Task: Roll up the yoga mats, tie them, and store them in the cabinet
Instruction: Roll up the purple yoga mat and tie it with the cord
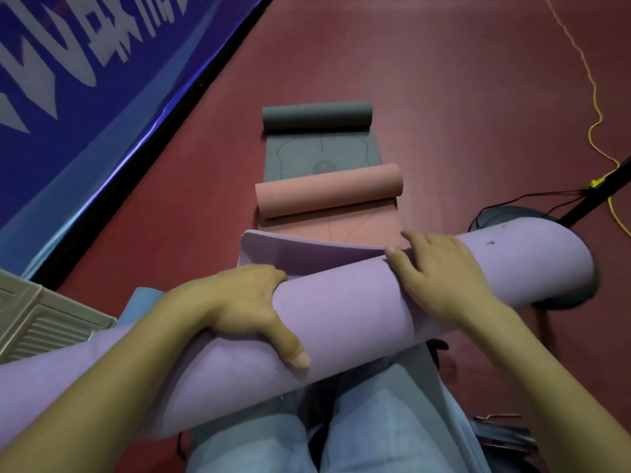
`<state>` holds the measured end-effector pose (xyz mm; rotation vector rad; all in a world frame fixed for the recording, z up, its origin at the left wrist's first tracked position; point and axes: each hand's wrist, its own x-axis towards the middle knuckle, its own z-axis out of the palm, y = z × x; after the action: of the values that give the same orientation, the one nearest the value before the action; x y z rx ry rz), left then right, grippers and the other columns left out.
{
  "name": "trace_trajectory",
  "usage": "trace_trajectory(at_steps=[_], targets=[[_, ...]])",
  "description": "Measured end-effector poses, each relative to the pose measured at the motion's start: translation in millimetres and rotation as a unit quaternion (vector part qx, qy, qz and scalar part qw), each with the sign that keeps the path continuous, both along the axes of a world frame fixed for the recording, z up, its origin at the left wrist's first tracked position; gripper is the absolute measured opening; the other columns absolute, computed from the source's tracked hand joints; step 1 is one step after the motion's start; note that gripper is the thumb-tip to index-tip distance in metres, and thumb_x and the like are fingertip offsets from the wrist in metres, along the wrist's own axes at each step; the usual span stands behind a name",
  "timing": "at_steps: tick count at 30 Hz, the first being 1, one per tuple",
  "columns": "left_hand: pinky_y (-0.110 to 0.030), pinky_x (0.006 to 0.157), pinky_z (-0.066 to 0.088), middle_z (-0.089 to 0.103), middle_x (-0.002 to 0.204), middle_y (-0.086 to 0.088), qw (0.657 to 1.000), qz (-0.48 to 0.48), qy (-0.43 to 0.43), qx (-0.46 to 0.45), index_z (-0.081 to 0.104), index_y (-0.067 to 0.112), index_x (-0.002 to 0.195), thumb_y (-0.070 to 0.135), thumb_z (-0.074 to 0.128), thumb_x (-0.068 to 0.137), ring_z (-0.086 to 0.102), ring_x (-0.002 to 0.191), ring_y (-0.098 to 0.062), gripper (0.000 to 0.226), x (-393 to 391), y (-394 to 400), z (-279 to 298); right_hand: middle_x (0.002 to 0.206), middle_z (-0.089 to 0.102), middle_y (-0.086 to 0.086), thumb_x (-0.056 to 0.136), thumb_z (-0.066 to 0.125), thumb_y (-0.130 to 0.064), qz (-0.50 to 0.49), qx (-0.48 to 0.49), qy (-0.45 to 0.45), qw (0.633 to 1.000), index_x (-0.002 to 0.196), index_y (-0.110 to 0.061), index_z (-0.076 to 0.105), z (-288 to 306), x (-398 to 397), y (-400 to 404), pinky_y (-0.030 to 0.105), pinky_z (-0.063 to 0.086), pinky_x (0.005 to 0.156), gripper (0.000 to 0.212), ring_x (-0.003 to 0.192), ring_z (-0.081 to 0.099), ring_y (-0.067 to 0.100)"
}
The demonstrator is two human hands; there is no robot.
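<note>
A thick purple yoga mat roll (345, 315) lies across my lap, running from lower left to upper right. Its loose end flap (307, 250) sticks out on the far side. My left hand (246, 308) grips the roll near its middle, fingers curled over the top and thumb on the near side. My right hand (440, 271) lies over the roll farther right, fingers curved over the seam by the flap. Beyond it on the floor lies a pink mat (327, 192), partly rolled, and farther off a grey-green mat (317, 116), also partly rolled.
The floor (444, 97) is dark red. A blue banner (85, 97) slants along the left. A pale louvred cabinet door (41, 322) shows at the left edge. At the right are a yellow cord (596, 107), black cables and a dark round stand base (498, 216).
</note>
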<state>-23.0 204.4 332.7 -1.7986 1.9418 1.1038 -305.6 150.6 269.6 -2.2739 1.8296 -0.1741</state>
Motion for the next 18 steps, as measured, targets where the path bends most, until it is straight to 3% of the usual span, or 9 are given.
trace_trajectory(at_steps=[3, 5, 8, 11, 14, 18], targets=[[-0.033, 0.099, 0.044, 0.038, 0.112, 0.021, 0.997, -0.032, -0.008, -0.069, 0.048, 0.039, 0.124, 0.086, 0.08, 0.027, 0.042, 0.111, -0.006, 0.113, 1.2, 0.3, -3.7, 0.123, 0.065, 0.004, 0.097, 0.035, -0.051, 0.04, -0.069, -0.081, 0.993, 0.126, -0.015, 0.056, -3.4, 4.2, 21.4, 0.048, 0.033, 0.109, 0.051, 0.112, 0.056, 0.029], [-0.032, 0.099, 0.043, 0.037, 0.115, 0.026, 0.994, -0.017, 0.022, -0.102, 0.038, 0.04, 0.135, 0.084, 0.083, 0.028, 0.044, 0.113, -0.005, 0.124, 3.4, -1.3, -1.3, 0.119, 0.062, 0.003, 0.097, 0.04, -0.047, 0.069, -0.091, -0.112, 0.987, 0.117, -0.014, 0.056, -5.3, 12.8, 38.5, 0.05, 0.033, 0.109, 0.042, 0.112, 0.054, 0.03], [-0.032, 0.091, 0.049, 0.049, 0.113, 0.027, 0.991, -0.012, 0.031, -0.129, 0.042, 0.043, 0.131, 0.086, 0.082, 0.03, 0.054, 0.101, 0.001, 0.117, 7.1, -5.2, 2.4, 0.143, 0.054, 0.007, 0.098, 0.036, -0.048, 0.081, -0.096, -0.107, 0.986, 0.131, -0.01, 0.055, -13.5, 22.7, 53.4, 0.051, 0.022, 0.119, 0.054, 0.138, 0.043, 0.031], [-0.034, 0.088, 0.05, 0.05, 0.113, 0.028, 0.981, -0.022, 0.018, -0.194, 0.048, 0.045, 0.121, 0.094, 0.073, 0.037, 0.053, 0.099, 0.001, 0.1, 11.3, -2.5, 1.8, 0.148, 0.05, 0.003, 0.1, 0.03, -0.051, 0.072, -0.082, -0.108, 0.988, 0.135, -0.013, 0.053, -16.7, 24.7, 46.0, 0.048, 0.019, 0.122, 0.057, 0.143, 0.036, 0.028], [-0.034, 0.083, 0.046, 0.047, 0.113, 0.025, 0.961, -0.036, 0.003, -0.273, 0.053, 0.043, 0.113, 0.095, 0.063, 0.05, 0.049, 0.101, -0.005, 0.083, 11.9, 5.0, 2.6, 0.135, 0.057, 0.0, 0.1, 0.028, -0.05, 0.07, -0.085, -0.096, 0.989, 0.126, -0.013, 0.057, -17.0, 31.2, 29.9, 0.046, 0.024, 0.117, 0.053, 0.131, 0.044, 0.028], [-0.038, 0.08, 0.052, 0.064, 0.108, 0.017, 0.94, -0.056, -0.105, -0.32, 0.063, 0.038, 0.11, 0.088, 0.039, 0.068, 0.062, 0.1, -0.015, 0.07, -1.6, 17.1, 15.6, 0.102, 0.064, 0.0, 0.097, 0.028, -0.052, 0.052, -0.089, -0.073, 0.992, 0.1, -0.015, 0.061, -18.6, 42.9, 5.0, 0.043, 0.037, 0.099, 0.049, 0.099, 0.052, 0.027]])
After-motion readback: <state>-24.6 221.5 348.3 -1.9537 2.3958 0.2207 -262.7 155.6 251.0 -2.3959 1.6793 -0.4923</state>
